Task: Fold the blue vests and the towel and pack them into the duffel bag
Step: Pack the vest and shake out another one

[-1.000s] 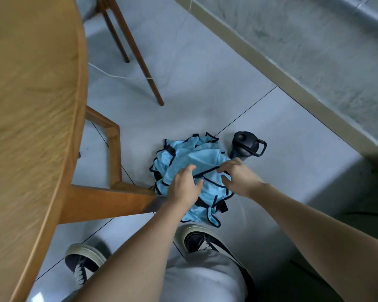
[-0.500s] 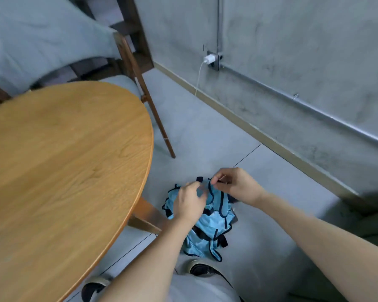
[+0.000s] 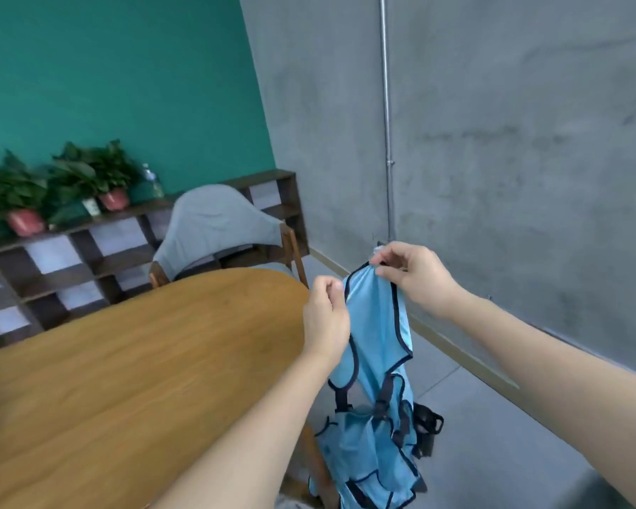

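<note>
The person's two forearms reach forward from the bottom of the view. The left hand is raised beside the rounded end of the wooden surface, and its fingers are curled and pinch the left top edge of a blue vest. The right hand is a little higher and further right; its fingers pinch the top of the same vest at the dark trim. The vest hangs down in the air between the two hands, just beside the edge of the surface and not touching it. It is light blue with dark navy borders and dark straps. Lower down, more blue fabric with the same trim hangs from it, bunched together; whether this is one more vest or several cannot be told. Behind this lower fabric, on the grey tiled floor, stands a dark object, which is mostly hidden and blurred.

Behind the surface stands a wooden chair with a grey cloth draped over its back. Further back there is a low dark shelf with square compartments, and on top of it stand potted plants in pink pots and a clear bottle. Behind the shelf is a green wall. On the right is a grey concrete wall with a thin metal pipe running down it.
</note>
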`<control>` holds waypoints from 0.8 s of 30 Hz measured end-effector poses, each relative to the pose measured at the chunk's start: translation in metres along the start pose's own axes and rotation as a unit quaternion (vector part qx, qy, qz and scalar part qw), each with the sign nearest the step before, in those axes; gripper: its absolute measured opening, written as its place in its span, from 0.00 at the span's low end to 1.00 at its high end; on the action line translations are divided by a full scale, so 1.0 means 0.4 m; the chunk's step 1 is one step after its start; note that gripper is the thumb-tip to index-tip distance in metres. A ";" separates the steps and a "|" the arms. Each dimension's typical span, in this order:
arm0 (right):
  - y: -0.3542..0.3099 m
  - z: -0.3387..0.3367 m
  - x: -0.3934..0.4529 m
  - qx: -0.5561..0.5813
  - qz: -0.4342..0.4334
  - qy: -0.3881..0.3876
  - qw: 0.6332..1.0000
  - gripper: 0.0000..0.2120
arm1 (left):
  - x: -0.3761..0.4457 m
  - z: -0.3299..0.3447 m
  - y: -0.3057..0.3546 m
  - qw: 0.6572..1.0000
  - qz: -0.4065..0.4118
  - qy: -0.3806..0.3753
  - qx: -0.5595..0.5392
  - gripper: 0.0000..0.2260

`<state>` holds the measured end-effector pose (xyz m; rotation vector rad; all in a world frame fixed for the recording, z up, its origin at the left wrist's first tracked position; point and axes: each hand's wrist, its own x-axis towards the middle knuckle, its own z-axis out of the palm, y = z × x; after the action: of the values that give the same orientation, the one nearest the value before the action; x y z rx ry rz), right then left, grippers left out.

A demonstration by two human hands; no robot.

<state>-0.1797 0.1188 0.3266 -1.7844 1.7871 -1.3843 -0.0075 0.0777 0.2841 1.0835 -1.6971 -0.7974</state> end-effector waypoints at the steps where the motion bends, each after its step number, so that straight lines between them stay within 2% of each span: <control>1: -0.053 -0.020 0.010 -0.005 -0.018 0.013 1.000 0.10 | 0.007 -0.040 0.052 1.000 0.023 -0.010 0.003 0.10; 4: -0.209 -0.082 0.044 -0.029 -0.069 0.044 0.996 0.09 | 0.039 -0.168 0.175 0.991 0.096 -0.040 0.090 0.14; 6: -0.311 -0.124 0.065 -0.046 -0.101 0.063 0.992 0.08 | 0.071 -0.261 0.237 0.967 0.155 -0.033 0.199 0.08; 8: -0.405 -0.165 0.088 -0.063 -0.130 0.083 0.986 0.08 | 0.098 -0.353 0.296 0.948 0.184 -0.011 0.259 0.04; 12: -0.566 -0.236 0.147 -0.087 -0.159 0.127 0.975 0.06 | 0.128 -0.533 0.420 0.942 0.150 0.054 0.294 0.02; 20: -0.820 -0.241 0.296 -0.176 -0.206 0.136 0.953 0.07 | 0.242 -0.861 0.659 0.917 0.153 0.137 0.343 0.05; 22: -0.894 -0.234 0.333 -0.215 -0.216 0.150 0.941 0.08 | 0.277 -0.944 0.720 0.897 0.164 0.154 0.381 0.07; 24: -0.966 -0.223 0.376 -0.247 -0.231 0.173 0.925 0.10 | 0.306 -1.023 0.777 0.852 0.171 0.169 0.465 0.06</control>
<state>-0.0342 0.1050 0.7246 -2.4805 2.1342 -1.5975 0.2594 0.0747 0.7399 1.3645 -1.8955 0.5117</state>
